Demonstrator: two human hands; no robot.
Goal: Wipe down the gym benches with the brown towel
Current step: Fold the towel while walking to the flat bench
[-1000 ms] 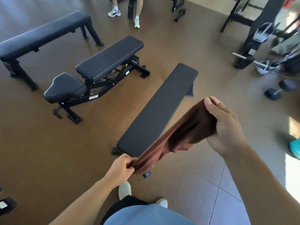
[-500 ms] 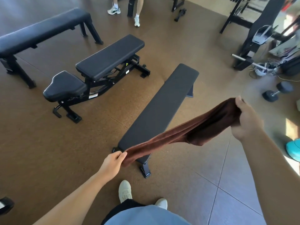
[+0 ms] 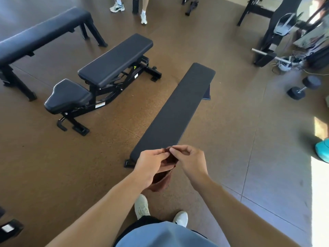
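Note:
The brown towel (image 3: 162, 181) hangs folded double below my hands, mostly hidden behind them. My left hand (image 3: 151, 163) and my right hand (image 3: 191, 161) meet in front of me, each pinching the towel's upper ends together just above the near end of the flat black bench (image 3: 176, 111). That bench runs away from me toward the upper right. An adjustable black bench (image 3: 114, 59) with a separate seat pad (image 3: 68, 95) stands to its left. A long black bench (image 3: 42, 34) stands at the far left.
A dumbbell (image 3: 304, 87) lies on the floor at right, beyond it a black rack (image 3: 272, 41) with cables. A teal object (image 3: 323, 152) sits at the right edge. Another person's feet (image 3: 130, 11) stand at the top. My own shoes (image 3: 142, 206) are below.
My hands were apart with the towel stretched between them; now they have come together, folding the towel in half so it hangs below them.

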